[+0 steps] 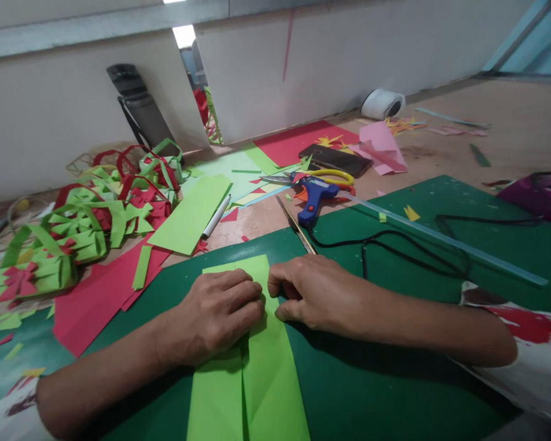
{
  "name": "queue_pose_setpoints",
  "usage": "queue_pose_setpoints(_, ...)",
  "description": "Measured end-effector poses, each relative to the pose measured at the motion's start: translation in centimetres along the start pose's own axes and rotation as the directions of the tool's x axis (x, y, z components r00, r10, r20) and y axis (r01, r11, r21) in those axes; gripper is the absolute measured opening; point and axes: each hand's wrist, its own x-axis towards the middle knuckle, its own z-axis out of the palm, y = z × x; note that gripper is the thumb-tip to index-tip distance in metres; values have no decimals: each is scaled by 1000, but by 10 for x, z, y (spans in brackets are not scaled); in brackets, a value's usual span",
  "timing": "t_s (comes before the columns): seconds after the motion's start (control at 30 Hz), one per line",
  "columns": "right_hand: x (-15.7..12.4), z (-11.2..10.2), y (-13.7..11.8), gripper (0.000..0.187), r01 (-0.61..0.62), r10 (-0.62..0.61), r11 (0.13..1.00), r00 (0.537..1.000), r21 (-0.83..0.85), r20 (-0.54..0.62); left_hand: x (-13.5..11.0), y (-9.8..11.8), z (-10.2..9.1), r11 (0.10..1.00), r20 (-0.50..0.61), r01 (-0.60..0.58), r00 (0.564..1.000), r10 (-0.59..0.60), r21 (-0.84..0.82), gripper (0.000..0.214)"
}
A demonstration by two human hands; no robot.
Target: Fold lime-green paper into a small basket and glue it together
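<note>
A light green paper sheet [252,380] lies folded lengthwise on the dark green cutting mat [395,380]. My left hand [215,315] rests on the sheet's left half with its fingers curled and pressed down on the paper. My right hand [310,291] sits at the sheet's right edge, fingers bent in a pinch against the fold. The two hands nearly touch over the upper middle of the sheet.
A blue glue gun [314,199] with a black cord [395,245], yellow-handled scissors [321,177], a white pen [215,217], a long clear ruler [441,239], a phone [335,160] and a tape roll [382,103] lie beyond. Green and red paper baskets [87,220] and red sheets [101,294] are at left.
</note>
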Motion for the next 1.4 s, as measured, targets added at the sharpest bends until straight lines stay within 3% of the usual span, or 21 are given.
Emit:
queue_pose_setpoints(0.2, 4, 0, -4, 8, -27, 27, 997, 1000, -78, 9, -7, 0, 2, 991, -22, 90, 995, -93, -99, 9)
queue_pose_setpoints(0.47, 8, -4, -11, 5, -44, 52, 984, 998, -174, 45, -10, 2, 7, 995, -80, 98, 992, -100, -27, 14)
queue_pose_setpoints(0.67, 14, -4, -15, 9, -50, 71, 970, 994, -240, 78, -9, 8, 2, 977, -167, 124, 981, -95, 173, 18)
queue_pose_setpoints(0.83, 19, -5, -17, 12, -45, 62, 963, 997, -265, 56, -11, 13, -2, 945, -159, 118, 985, -71, 304, 28)
queue_pose_setpoints(1.17, 25, -9, -21, 24, -48, 65, 962, 996, -267, 56, -21, 11, 0, 974, -101, 163, 984, -148, 159, 23)
queue_pose_setpoints(1.4, 33, -8, -23, 23, -23, 39, 965, 998, -263, 55, -26, 11, 5, 977, -82, 189, 980, -182, 96, 20)
